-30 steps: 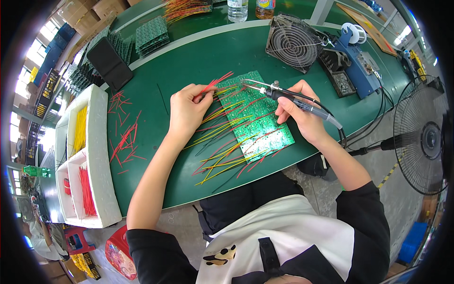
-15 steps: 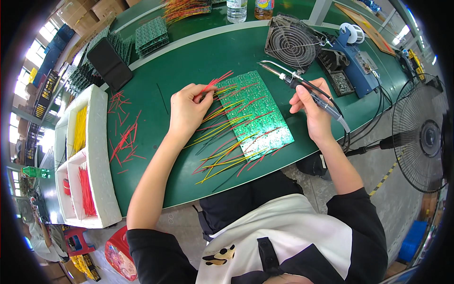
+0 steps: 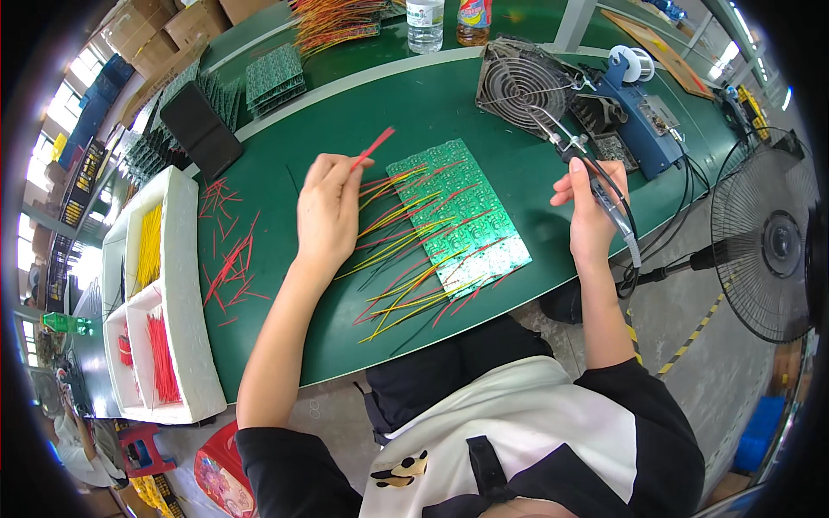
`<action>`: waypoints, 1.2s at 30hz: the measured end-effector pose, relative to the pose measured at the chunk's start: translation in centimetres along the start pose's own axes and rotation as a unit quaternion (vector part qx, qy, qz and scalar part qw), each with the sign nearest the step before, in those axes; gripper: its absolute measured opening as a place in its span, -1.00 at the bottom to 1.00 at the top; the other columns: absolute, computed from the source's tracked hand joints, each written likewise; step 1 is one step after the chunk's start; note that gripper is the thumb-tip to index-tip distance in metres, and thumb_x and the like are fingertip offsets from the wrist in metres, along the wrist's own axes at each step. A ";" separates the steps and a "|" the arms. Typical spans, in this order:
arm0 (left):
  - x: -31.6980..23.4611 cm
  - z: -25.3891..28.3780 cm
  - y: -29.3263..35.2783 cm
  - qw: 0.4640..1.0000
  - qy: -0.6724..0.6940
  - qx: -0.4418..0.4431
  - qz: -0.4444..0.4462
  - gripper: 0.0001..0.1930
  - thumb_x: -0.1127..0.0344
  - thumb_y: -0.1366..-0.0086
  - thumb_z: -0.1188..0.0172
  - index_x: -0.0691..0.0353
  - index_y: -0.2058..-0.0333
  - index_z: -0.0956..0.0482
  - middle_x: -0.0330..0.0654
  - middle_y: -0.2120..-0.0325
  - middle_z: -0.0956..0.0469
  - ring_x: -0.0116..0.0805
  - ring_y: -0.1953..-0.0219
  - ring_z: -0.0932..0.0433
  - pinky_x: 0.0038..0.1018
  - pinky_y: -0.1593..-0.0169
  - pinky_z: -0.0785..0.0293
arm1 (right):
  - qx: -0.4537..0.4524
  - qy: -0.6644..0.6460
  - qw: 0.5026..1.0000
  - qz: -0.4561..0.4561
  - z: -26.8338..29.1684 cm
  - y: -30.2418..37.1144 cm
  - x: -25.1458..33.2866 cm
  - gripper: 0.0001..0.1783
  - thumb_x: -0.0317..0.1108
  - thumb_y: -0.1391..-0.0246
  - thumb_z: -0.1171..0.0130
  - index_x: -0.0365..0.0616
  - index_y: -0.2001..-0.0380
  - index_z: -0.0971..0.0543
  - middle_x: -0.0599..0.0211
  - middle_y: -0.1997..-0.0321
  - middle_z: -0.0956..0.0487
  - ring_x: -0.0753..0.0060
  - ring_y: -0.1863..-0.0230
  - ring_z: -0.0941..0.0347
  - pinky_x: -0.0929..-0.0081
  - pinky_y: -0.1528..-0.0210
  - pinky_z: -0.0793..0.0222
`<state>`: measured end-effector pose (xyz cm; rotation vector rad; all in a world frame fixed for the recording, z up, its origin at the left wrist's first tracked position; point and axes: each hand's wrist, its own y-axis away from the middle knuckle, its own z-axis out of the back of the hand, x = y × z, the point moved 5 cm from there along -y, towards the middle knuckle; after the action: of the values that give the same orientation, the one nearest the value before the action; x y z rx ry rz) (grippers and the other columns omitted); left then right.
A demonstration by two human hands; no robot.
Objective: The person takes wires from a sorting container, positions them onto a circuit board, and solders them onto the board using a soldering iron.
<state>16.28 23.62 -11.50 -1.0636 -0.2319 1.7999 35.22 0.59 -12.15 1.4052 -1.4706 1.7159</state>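
My left hand (image 3: pixel 330 207) is closed on a small bundle of red wires (image 3: pixel 376 147), whose ends stick out past the fingertips. Beside it on the bench lies a green circuit board panel (image 3: pixel 473 211), tilted to my view. Red and yellow wires (image 3: pixel 401 231) are attached along it and trail off its left side. My right hand (image 3: pixel 593 211) grips a soldering iron (image 3: pixel 602 192) with a metal wire-feed tube and a black cable. The iron's tip points up and left, in front of the square fan, apart from the board.
Cut red wires (image 3: pixel 231 263) lie loose on the green bench. A white foam box (image 3: pixel 194 302) at left holds yellow and red wires. A phone (image 3: pixel 200 129), stacked boards (image 3: pixel 275 79), a square fan (image 3: pixel 522 82) and a blue soldering station (image 3: pixel 643 121) stand farther back. A round fan (image 3: pixel 768 242) is at right.
My left hand has moved left, away from the board's wires, with the red bundle still in it. The soldering iron has shifted right and its tip now points more steeply upward.
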 end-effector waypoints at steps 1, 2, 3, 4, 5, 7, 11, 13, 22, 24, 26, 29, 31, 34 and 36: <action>-0.5 0.7 -0.1 0.999 -0.016 -0.032 -0.030 -0.85 0.41 -0.25 0.03 0.28 0.34 -0.52 -0.12 0.48 -0.42 -0.17 0.53 -0.38 -0.44 0.43 -0.30 | -0.026 0.002 1.000 0.008 0.5 0.0 0.1 -0.78 -0.40 -0.05 -0.14 -0.21 0.43 -0.30 0.24 0.62 -0.49 0.54 0.69 -0.41 0.67 0.62 -0.34; -1.1 1.2 -0.3 1.000 -0.012 -0.012 0.010 -0.85 0.39 -0.26 0.03 0.28 0.34 -0.51 -0.15 0.55 -0.39 -0.25 0.58 -0.35 -0.46 0.46 -0.26 | -0.040 0.012 0.999 0.003 0.9 0.0 0.2 -0.78 -0.40 -0.05 -0.15 -0.23 0.43 -0.30 0.23 0.62 -0.49 0.53 0.69 -0.41 0.66 0.62 -0.34; -1.6 1.7 -0.4 0.999 -0.009 0.009 0.049 -0.85 0.38 -0.28 0.04 0.28 0.34 -0.49 -0.19 0.62 -0.36 -0.33 0.62 -0.31 -0.48 0.50 -0.22 | -0.044 0.013 0.999 0.005 1.1 0.0 0.2 -0.78 -0.40 -0.05 -0.15 -0.23 0.43 -0.30 0.23 0.62 -0.49 0.53 0.69 -0.41 0.66 0.62 -0.34; -2.2 1.8 -0.3 0.999 -0.007 0.010 0.045 -0.85 0.38 -0.28 0.04 0.28 0.34 -0.49 -0.19 0.62 -0.36 -0.33 0.62 -0.31 -0.48 0.50 -0.22 | -0.055 0.001 0.998 -0.003 1.3 -0.2 0.0 -0.78 -0.40 -0.05 -0.15 -0.23 0.42 -0.31 0.23 0.62 -0.49 0.53 0.69 -0.42 0.65 0.61 -0.35; -2.1 2.0 -0.1 0.995 0.036 0.013 0.097 -0.86 0.35 -0.30 0.05 0.29 0.31 -0.44 -0.24 0.68 -0.30 -0.43 0.65 -0.23 -0.51 0.53 -0.15 | -0.063 -0.012 0.998 -0.011 1.4 -0.2 -0.1 -0.78 -0.40 -0.05 -0.15 -0.23 0.42 -0.31 0.23 0.61 -0.49 0.52 0.68 -0.42 0.65 0.60 -0.36; -2.3 1.8 0.5 0.986 0.079 0.018 0.145 -0.85 0.33 -0.32 0.07 0.29 0.29 -0.38 -0.30 0.73 -0.23 -0.53 0.67 -0.14 -0.54 0.56 -0.08 | -0.063 -0.008 0.998 -0.013 1.4 -0.2 -0.1 -0.78 -0.40 -0.05 -0.15 -0.23 0.41 -0.31 0.23 0.61 -0.49 0.52 0.68 -0.42 0.65 0.60 -0.37; -2.1 1.1 1.3 0.957 0.237 0.018 0.164 -0.85 0.24 -0.36 0.13 0.19 0.30 -0.23 -0.47 0.75 -0.07 -0.71 0.70 0.07 -0.66 0.65 0.19 | -0.036 -0.015 0.999 -0.002 0.9 0.0 -0.1 -0.77 -0.41 -0.04 -0.16 -0.22 0.39 -0.30 0.22 0.59 -0.50 0.51 0.66 -0.44 0.64 0.60 -0.37; -2.1 0.9 1.4 0.929 0.334 0.014 0.160 -0.88 0.28 -0.35 0.11 0.18 0.32 -0.25 -0.48 0.75 -0.08 -0.72 0.72 0.07 -0.66 0.66 0.20 | -0.033 -0.015 0.999 0.005 0.8 0.1 -0.1 -0.77 -0.41 -0.04 -0.15 -0.22 0.39 -0.30 0.22 0.59 -0.50 0.51 0.67 -0.43 0.64 0.60 -0.36; -2.2 0.4 1.8 0.875 0.429 0.030 0.223 -0.91 0.43 -0.24 -0.04 0.22 0.45 -0.35 -0.52 0.74 -0.16 -0.77 0.72 0.02 -0.67 0.65 0.16 | -0.034 -0.019 0.999 0.025 1.1 0.3 0.2 -0.78 -0.41 -0.05 -0.15 -0.23 0.39 -0.31 0.24 0.60 -0.50 0.54 0.67 -0.43 0.66 0.60 -0.36; -1.9 0.2 1.9 0.866 0.437 0.039 0.242 -0.92 0.44 -0.23 -0.05 0.24 0.45 -0.38 -0.51 0.73 -0.21 -0.79 0.70 -0.02 -0.69 0.64 0.13 | -0.024 -0.016 1.000 0.012 0.8 0.3 0.1 -0.78 -0.42 -0.04 -0.15 -0.23 0.38 -0.31 0.24 0.60 -0.50 0.54 0.68 -0.43 0.66 0.60 -0.36; -1.6 0.2 1.8 0.885 0.394 0.047 0.242 -0.92 0.44 -0.21 -0.07 0.29 0.45 -0.41 -0.48 0.73 -0.24 -0.76 0.68 -0.08 -0.69 0.62 0.04 | -0.021 -0.020 1.000 0.011 0.7 0.4 0.2 -0.78 -0.42 -0.04 -0.15 -0.23 0.38 -0.31 0.24 0.60 -0.50 0.54 0.67 -0.43 0.66 0.59 -0.36; -0.8 -0.4 1.4 0.962 0.230 0.059 0.134 -0.91 0.44 -0.18 -0.10 0.34 0.45 -0.45 -0.43 0.71 -0.29 -0.71 0.65 -0.14 -0.68 0.58 -0.06 | -0.009 -0.030 1.000 -0.002 0.4 0.8 0.3 -0.78 -0.42 -0.03 -0.16 -0.23 0.38 -0.31 0.24 0.59 -0.50 0.55 0.67 -0.43 0.66 0.59 -0.36; -0.1 -0.6 1.6 0.969 0.183 0.077 0.145 -0.91 0.44 -0.15 -0.10 0.37 0.44 -0.48 -0.38 0.68 -0.34 -0.67 0.61 -0.19 -0.67 0.53 -0.14 | 0.000 -0.035 0.999 -0.015 0.3 1.1 0.3 -0.78 -0.43 -0.03 -0.16 -0.23 0.38 -0.31 0.24 0.59 -0.50 0.55 0.67 -0.43 0.67 0.59 -0.36; 0.1 -1.0 1.6 0.968 0.175 0.082 0.158 -0.91 0.45 -0.15 -0.09 0.36 0.44 -0.49 -0.37 0.66 -0.37 -0.70 0.60 -0.19 -0.68 0.53 -0.14 | 0.016 -0.031 0.999 -0.016 0.0 1.2 0.3 -0.77 -0.43 -0.03 -0.17 -0.23 0.37 -0.32 0.23 0.58 -0.51 0.55 0.67 -0.43 0.67 0.59 -0.35; 0.2 -0.9 1.7 0.960 0.205 0.073 0.178 -0.91 0.44 -0.15 -0.09 0.35 0.42 -0.50 -0.37 0.67 -0.37 -0.71 0.60 -0.19 -0.69 0.52 -0.14 | 0.013 -0.037 0.999 -0.023 0.0 1.2 0.3 -0.77 -0.42 -0.03 -0.17 -0.23 0.37 -0.32 0.23 0.59 -0.51 0.55 0.67 -0.43 0.67 0.60 -0.34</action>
<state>15.80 22.69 -13.18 -1.4065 0.3609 1.8210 34.11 0.19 -12.37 1.5198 -1.4475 1.6763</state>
